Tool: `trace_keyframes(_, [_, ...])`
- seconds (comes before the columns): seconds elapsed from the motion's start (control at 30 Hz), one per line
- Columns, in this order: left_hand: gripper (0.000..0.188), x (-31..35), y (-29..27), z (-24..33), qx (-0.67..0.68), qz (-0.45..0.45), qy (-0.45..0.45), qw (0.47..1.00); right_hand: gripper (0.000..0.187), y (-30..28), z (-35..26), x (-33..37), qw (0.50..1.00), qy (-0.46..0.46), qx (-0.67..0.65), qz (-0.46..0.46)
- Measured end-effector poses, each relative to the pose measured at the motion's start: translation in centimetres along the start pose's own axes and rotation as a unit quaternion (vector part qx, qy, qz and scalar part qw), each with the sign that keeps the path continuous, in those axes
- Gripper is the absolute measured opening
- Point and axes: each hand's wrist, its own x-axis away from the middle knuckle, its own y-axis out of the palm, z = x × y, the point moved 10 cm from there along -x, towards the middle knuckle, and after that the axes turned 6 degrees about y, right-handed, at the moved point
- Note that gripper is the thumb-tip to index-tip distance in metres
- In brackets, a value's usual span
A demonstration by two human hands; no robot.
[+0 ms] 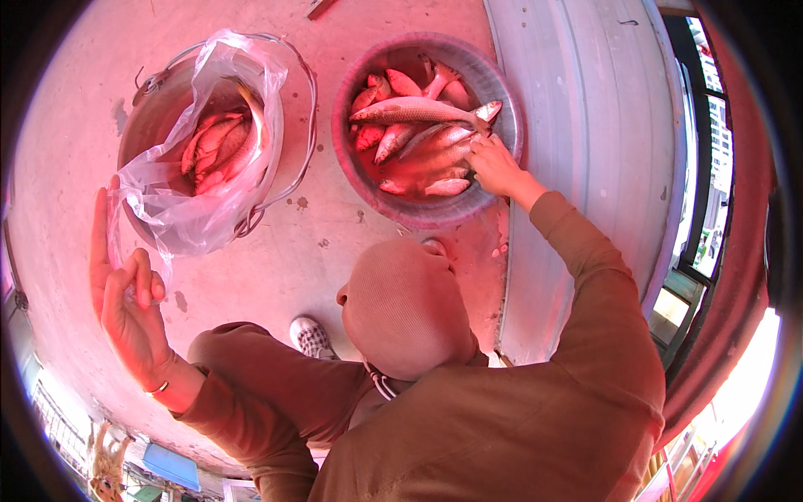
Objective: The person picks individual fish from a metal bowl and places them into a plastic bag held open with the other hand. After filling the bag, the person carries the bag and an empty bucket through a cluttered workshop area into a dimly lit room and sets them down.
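Observation:
A large round basin (512,167) of reddish water sits in front of me, with several whole silvery fish (418,151) in it. At its right side my right hand (495,167) is closed at the tail end of a long fish (410,110) lying across the others. To the left, a clear plastic bag (163,209) lines a bucket (138,138), and several more fish (222,151) lie inside. My left hand (134,309) is beside the bucket's near left edge, some fingers curled on the bag's edge and one finger stretched upward.
The bucket's looped wire handle (314,109) sticks out to its right. A smooth grey raised surface (585,151) runs along the right of the basin. My knees and a checkered shoe (311,336) are close below. A blue object (171,466) lies at the lower left.

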Motion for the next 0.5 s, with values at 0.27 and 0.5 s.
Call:
trace_keyframes(0.27, [0.072,0.0,-0.4,-0.1,0.011,-0.014,0.004,1.0,0.014,2.0,0.3,0.5,0.999,-0.001,0.036,-0.016])
trace_keyframes(0.5, [0.072,0.0,-0.8,-0.3,0.022,-0.017,0.001,1.0,0.019,3.9,1.6,0.1,0.993,-0.002,0.015,-0.114])
